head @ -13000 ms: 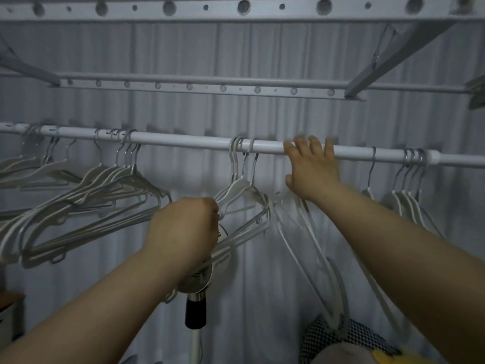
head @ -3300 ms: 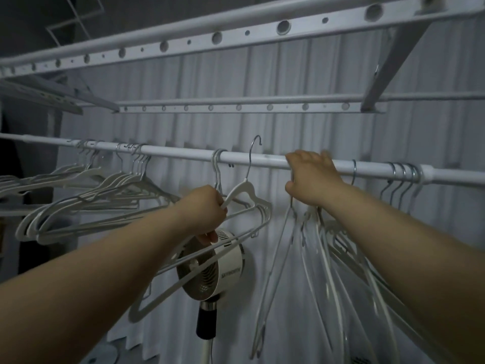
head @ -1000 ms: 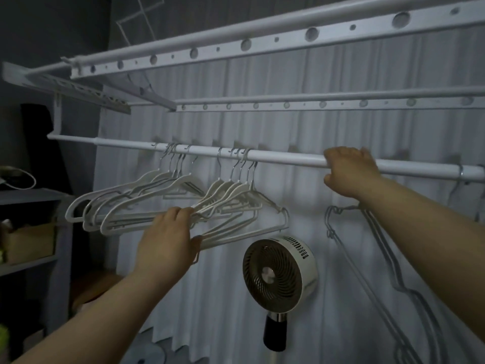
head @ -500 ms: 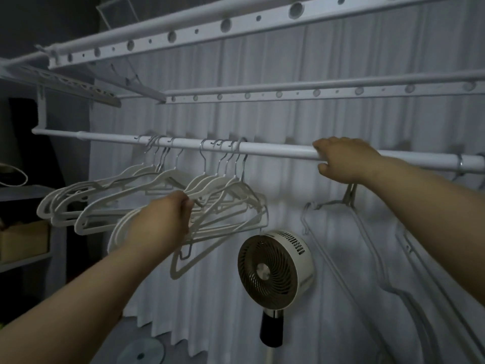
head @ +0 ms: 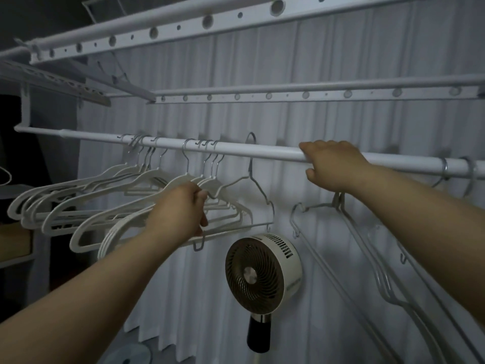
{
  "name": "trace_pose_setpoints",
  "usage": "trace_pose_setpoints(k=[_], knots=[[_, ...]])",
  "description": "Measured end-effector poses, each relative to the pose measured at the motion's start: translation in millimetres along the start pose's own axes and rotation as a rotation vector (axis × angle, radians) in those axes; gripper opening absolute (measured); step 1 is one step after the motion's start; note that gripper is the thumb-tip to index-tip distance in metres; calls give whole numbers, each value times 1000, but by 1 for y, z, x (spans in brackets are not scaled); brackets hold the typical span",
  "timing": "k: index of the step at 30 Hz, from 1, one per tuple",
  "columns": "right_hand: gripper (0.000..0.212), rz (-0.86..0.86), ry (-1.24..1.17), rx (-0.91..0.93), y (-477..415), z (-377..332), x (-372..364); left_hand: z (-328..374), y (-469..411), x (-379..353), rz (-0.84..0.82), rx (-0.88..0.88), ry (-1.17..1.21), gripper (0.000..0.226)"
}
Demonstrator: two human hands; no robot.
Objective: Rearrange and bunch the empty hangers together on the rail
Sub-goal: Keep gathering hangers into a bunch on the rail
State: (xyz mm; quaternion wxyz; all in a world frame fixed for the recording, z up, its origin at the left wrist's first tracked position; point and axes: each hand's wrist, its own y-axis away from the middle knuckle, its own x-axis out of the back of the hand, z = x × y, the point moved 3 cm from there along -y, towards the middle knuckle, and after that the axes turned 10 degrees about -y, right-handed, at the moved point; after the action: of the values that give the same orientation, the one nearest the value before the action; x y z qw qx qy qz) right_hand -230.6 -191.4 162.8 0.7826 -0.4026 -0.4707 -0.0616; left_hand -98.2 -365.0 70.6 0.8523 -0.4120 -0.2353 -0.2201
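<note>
White hangers (head: 110,206), white rail (head: 262,151)

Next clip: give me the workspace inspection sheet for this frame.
Surface: rail, white, horizontal; no table seen.
Job's things: white hangers bunched on the rail's left part; wire hangers dangle below the right hand; two hooks further right.
Clutter: fan below the rail.
Grippers: left hand grips white hangers; right hand grips the rail.
Cables: thin loop at left edge, possibly a cord.
Surroundings: curtain, perforated bars above, shelf at left.
</note>
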Motion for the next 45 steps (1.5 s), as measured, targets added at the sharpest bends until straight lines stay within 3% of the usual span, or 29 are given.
trace_pose_setpoints(k=[8,14,19,26,31,36,42,45], knots=[[46,7,-9,8,6,2,0,5,11,-22,-128,60,62,20],[48,-15,-34,-14,7,0,1,-14,47,-2,-117,24,16,19],[59,10,-28,111,26,-20,6,-35,73,28,-128,-22,41,25],[59,-239,-369,132,50,-68,9,-55,106,76,-143,-35,188,26],[19,-354,-705,38,61,-100,21,-87,142,116,-213,10,191,33],[8,-626,-829,32,92,-127,32,-105,171,146,-239,-4,188,41],[14,-666,-963,12,124,-148,44,-122,194,160,-166,37,244,31],[12,-630,-1036,-8,139,-156,51,-133,200,160,-60,115,103,15]])
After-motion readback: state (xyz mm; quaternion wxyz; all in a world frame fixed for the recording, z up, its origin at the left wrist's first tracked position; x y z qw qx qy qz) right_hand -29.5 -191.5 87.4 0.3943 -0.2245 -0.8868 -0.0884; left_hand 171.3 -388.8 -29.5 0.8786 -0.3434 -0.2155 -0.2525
